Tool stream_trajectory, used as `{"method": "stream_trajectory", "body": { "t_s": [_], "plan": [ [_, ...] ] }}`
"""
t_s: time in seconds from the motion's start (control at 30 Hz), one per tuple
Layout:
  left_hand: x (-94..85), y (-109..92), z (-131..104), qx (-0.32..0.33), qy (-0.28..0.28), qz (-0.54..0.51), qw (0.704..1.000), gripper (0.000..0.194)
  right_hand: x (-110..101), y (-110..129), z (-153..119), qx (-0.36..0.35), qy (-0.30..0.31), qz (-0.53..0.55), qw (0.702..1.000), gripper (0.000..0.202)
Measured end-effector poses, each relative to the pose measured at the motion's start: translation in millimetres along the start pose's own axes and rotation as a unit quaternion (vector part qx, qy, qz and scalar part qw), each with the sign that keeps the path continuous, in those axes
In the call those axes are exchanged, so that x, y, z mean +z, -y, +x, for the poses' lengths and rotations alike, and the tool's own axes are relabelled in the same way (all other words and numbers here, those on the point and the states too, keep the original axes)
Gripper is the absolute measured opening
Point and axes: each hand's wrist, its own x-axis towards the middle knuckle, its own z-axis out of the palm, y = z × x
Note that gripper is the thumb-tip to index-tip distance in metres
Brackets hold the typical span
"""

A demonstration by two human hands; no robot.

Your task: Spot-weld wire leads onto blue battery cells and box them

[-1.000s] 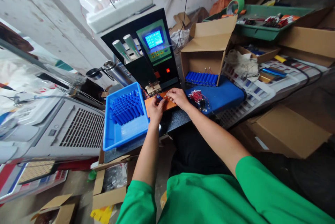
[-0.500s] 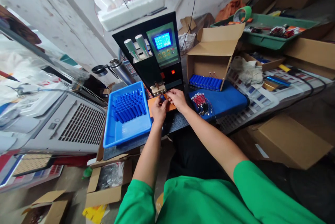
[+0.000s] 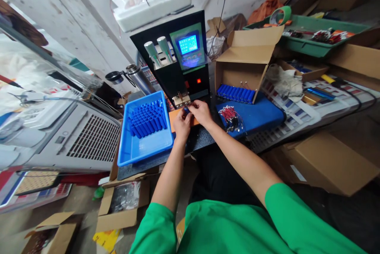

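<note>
At the far left sits a grey unit (image 3: 80,143) with a vent grille, and on the floor below lie open cartons (image 3: 121,206). On the desk (image 3: 196,139) a blue tray (image 3: 142,143) is tipped toward the person, its blue cells (image 3: 147,120) stacked in rows at the upper end, close to the left hand so the next one is an easy reach. Behind the tray stands a steel flask (image 3: 139,78).

The left hand (image 3: 181,124) rests over an orange pad (image 3: 175,117) right below the welder (image 3: 178,60). Its fingers are curled and pinch a single cell (image 3: 185,109), which shows only as a small blue end between the two hands, held up against the welder's tips (image 3: 181,99); it seems both hands steady it there so it meets the tips squarely. The right hand (image 3: 201,112) closes from the other side, fingertips nipped at the cell's end; whether it also holds a wire I cannot tell.

Just right of that hand a bundle of red leads (image 3: 230,114) lies on a blue mat (image 3: 255,113), within easy reach. Behind it a carton (image 3: 245,62) on its side holds a row of cells (image 3: 236,92). Farther right a green tray (image 3: 308,32) carries small parts, with more boxes (image 3: 323,163) about.
</note>
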Motion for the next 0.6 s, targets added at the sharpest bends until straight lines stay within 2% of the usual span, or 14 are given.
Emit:
{"method": "stream_trajectory", "body": {
  "t_s": [0.13,0.6],
  "plan": [
    [-0.2,0.2,-0.3,-0.001,0.005,0.007,1.0,0.025,-1.0,0.1,0.4,-0.008,0.004,-0.025,1.0,0.019],
    [-0.7,1.3,-0.3,-0.004,0.001,0.036,0.999,0.025,-2.8,-4.9,5.4,-0.018,0.026,-0.01,0.999,0.018]
  ]
}}
